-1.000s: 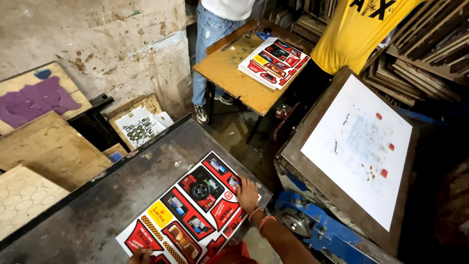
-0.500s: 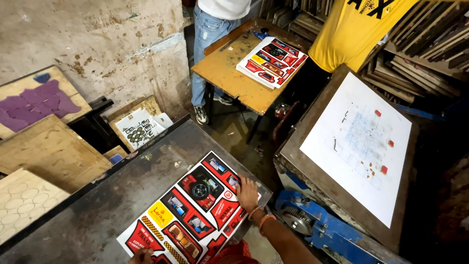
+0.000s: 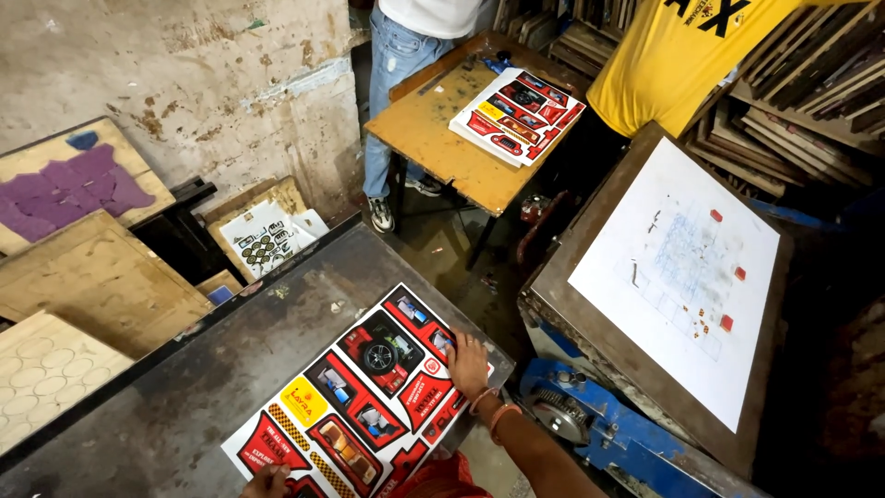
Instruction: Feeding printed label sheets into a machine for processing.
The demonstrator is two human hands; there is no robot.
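Printed red sheet (image 3: pixel 355 401) lies flat on dark metal table (image 3: pixel 184 387). Right hand (image 3: pixel 468 361) presses its far edge, fingers spread flat. Left hand (image 3: pixel 267 481) at near edge, fingers mostly cropped, can't tell.

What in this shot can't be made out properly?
- Left hand: head view, mostly cut off by the bottom edge.
- Printed sheet: near corner cut off by that edge; right hand covers part.
- Two people at the wooden table: upper bodies cut off by the top edge.
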